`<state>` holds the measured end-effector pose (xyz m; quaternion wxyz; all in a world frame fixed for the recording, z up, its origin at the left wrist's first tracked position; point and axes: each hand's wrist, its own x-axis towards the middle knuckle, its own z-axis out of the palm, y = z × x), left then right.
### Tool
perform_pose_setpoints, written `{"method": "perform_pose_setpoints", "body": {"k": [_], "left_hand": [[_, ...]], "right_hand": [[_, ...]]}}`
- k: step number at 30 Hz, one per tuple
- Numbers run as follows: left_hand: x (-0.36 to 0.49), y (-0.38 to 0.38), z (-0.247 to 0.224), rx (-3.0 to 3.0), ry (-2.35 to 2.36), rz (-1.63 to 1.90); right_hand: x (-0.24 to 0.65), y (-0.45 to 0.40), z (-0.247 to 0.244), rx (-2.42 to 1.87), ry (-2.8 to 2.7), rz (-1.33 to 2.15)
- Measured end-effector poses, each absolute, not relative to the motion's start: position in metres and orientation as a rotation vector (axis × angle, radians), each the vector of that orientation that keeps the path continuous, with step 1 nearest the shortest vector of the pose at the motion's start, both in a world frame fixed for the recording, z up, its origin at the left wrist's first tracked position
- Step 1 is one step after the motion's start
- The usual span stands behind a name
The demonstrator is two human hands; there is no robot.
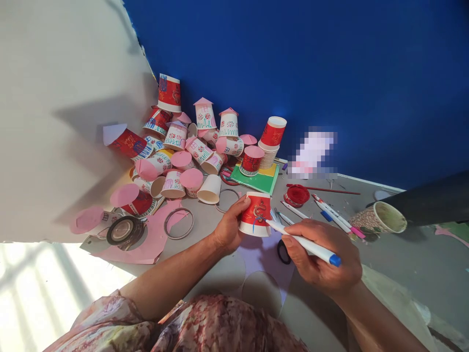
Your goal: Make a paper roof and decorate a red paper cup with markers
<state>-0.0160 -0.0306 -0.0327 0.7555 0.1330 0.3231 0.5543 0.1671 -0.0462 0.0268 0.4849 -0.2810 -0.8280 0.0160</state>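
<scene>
Clasped in the left hand (pixel 229 224), with the marker (pixel 314 247) gripped in the right hand (pixel 330 239) against it, the red cup (pixel 258 207) bore blue strokes (pixel 256 223) but lacked the pink tops (pixel 125 195) of cups (pixel 173 185) beyond the left hand

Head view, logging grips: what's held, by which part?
Left hand: red-and-white paper cup, by its side. Right hand: white blue-ended marker, by its barrel.

grey worktop (pixel 421 254) | bears flat green rectangular packet (pixel 266 186) | left of packet: heaped paper cups, many pink-topped (pixel 161 160) | right: round red object (pixel 296 196), farther, patterned paper cup (pixel 366 218)
</scene>
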Motion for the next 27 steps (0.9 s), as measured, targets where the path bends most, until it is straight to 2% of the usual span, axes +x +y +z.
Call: {"method": "perform_pose_setpoints", "body": {"k": [27], "left_hand": [[-0.0163, -0.0328, -0.0344, 0.239, 0.621, 1.141]], "right_hand": [[0.1674, -0.0484, 0.0305, -0.725, -2.008, 0.084]]}}
